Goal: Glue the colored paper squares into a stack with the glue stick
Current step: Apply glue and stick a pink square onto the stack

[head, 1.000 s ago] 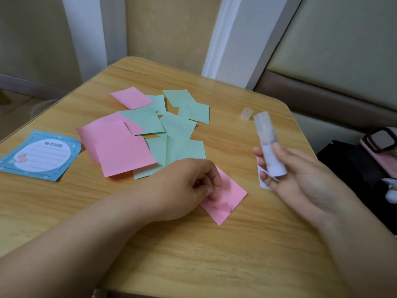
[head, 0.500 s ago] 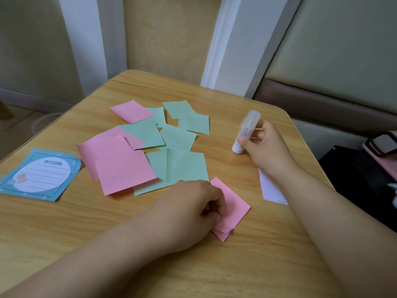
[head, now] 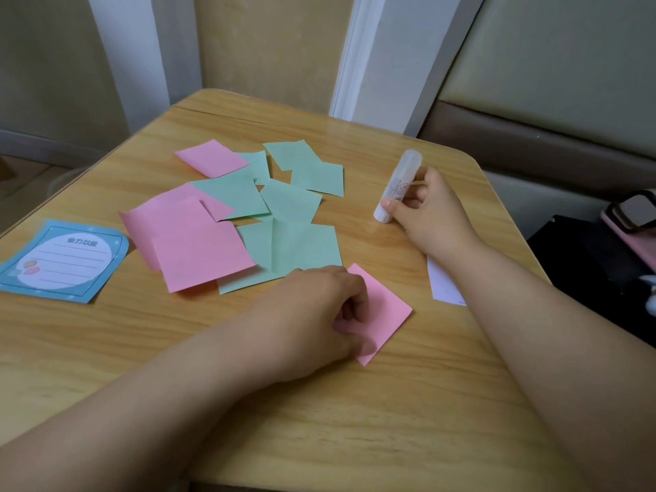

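Left hand [head: 319, 314] curled, pinching pink square [head: 381, 314] flat on surface [head: 355, 420]; right hand [head: 429, 207] gripping capped glue stick [head: 397, 186], base touching surface.

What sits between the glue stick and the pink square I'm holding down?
Nothing visible. Bare table lies between the glue stick, held tilted by the right hand, and the pink square under the left hand. The green squares lie to the left.

Left hand [head: 319, 314] curled, knuckles up, fingertips seemingly pinching; right hand [head: 431, 211] reaches forward, fingers wrapped in a grip.
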A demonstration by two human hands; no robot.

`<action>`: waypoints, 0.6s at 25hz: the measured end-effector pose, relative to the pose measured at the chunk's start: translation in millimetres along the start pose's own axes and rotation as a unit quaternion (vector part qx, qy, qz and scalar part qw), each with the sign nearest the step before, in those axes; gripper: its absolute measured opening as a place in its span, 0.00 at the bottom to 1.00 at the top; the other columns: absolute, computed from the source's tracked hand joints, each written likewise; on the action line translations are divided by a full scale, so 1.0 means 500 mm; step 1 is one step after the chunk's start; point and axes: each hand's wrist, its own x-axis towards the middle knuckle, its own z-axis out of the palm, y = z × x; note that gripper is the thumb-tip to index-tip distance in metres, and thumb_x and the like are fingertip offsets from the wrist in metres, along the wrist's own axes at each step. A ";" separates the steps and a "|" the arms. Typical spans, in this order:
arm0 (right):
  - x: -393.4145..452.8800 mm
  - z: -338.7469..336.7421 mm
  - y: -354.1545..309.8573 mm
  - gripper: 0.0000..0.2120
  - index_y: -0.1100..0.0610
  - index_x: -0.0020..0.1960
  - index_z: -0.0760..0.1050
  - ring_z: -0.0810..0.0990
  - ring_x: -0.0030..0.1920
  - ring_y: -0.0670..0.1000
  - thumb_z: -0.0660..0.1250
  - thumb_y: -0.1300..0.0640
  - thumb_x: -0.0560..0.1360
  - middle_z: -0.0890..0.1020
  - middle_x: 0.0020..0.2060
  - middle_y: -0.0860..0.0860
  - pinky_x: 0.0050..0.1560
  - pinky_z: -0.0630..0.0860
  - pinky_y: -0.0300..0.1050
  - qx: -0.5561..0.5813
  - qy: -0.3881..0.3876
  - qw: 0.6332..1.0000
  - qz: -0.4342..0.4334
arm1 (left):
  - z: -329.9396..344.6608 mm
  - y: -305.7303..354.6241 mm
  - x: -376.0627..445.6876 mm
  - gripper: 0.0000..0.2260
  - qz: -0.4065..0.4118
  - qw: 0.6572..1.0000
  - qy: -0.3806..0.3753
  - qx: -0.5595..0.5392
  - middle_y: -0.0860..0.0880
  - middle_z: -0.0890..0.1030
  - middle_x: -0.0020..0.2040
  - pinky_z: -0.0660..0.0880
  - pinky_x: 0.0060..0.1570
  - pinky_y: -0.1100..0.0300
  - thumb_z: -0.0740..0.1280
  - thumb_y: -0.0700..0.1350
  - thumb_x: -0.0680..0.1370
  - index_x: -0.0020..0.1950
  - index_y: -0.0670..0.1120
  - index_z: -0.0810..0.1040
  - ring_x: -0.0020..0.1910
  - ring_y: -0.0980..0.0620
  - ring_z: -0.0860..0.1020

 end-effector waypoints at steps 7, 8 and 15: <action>0.007 0.001 0.002 0.22 0.54 0.62 0.67 0.80 0.52 0.48 0.71 0.57 0.72 0.80 0.54 0.51 0.52 0.76 0.41 -0.017 -0.001 1.000 0.002 | -0.009 0.000 -0.004 0.14 0.006 0.999 -0.035 0.017 0.60 0.71 0.44 0.67 0.40 0.73 0.73 0.58 0.69 0.45 0.59 0.70 0.45 0.63 0.71; 0.007 0.002 0.003 0.22 0.54 0.62 0.67 0.80 0.52 0.47 0.71 0.57 0.72 0.80 0.54 0.50 0.51 0.75 0.39 -0.017 -0.002 1.000 0.003 | -0.009 0.000 -0.004 0.14 0.009 0.999 -0.039 0.024 0.61 0.71 0.45 0.66 0.39 0.73 0.73 0.59 0.69 0.46 0.59 0.70 0.45 0.63 0.70; -0.042 -0.020 -0.019 0.27 0.52 0.66 0.65 0.75 0.54 0.44 0.72 0.58 0.71 0.75 0.56 0.46 0.54 0.73 0.40 -0.008 0.050 0.999 0.020 | -0.008 -0.006 -0.007 0.06 0.023 0.999 -0.029 -0.003 0.60 0.71 0.43 0.66 0.41 0.75 0.68 0.52 0.75 0.46 0.57 0.71 0.44 0.65 0.71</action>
